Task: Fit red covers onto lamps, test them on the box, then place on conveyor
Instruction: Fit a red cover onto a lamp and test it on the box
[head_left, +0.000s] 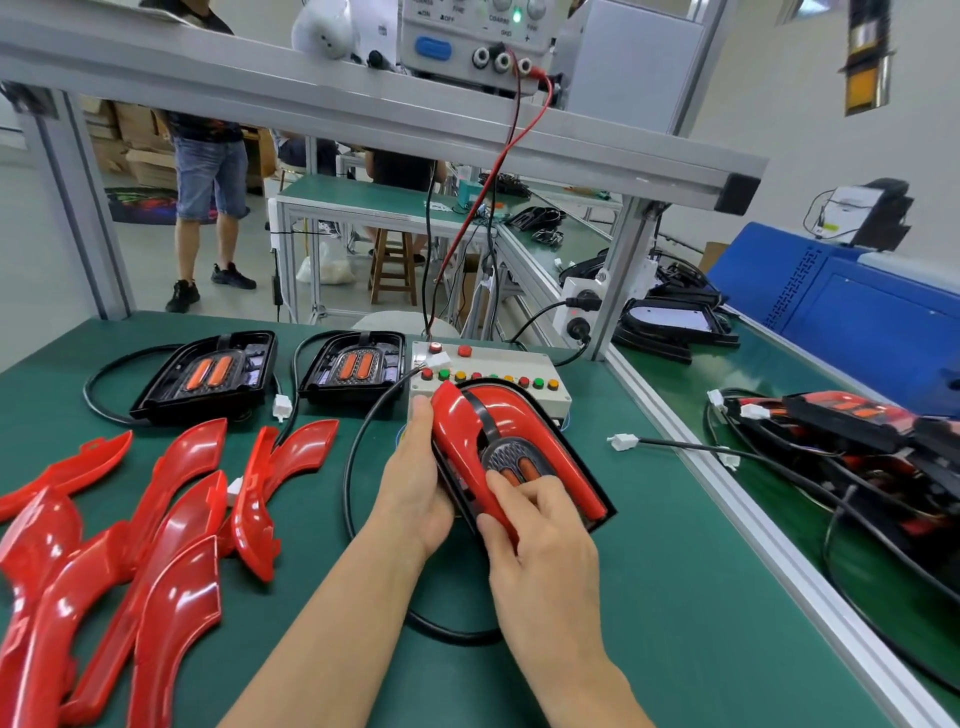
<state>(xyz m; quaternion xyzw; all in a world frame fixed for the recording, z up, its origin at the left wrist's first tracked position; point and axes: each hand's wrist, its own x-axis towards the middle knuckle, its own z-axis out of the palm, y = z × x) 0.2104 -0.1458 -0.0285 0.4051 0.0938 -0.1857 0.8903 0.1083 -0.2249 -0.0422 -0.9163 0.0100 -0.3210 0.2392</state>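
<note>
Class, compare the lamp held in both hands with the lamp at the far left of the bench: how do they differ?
The held lamp wears a red cover; the far-left lamp is bare black. The held lamp is gripped by the left hand and right hand; the far-left lamp lies untouched. Both show two orange lenses and trail a black cable.

Two bare forearms and hands

The left hand (415, 483) and right hand (540, 540) wear no gloves, rings or watch; both forearms are uncovered, no sleeve in view.
</note>
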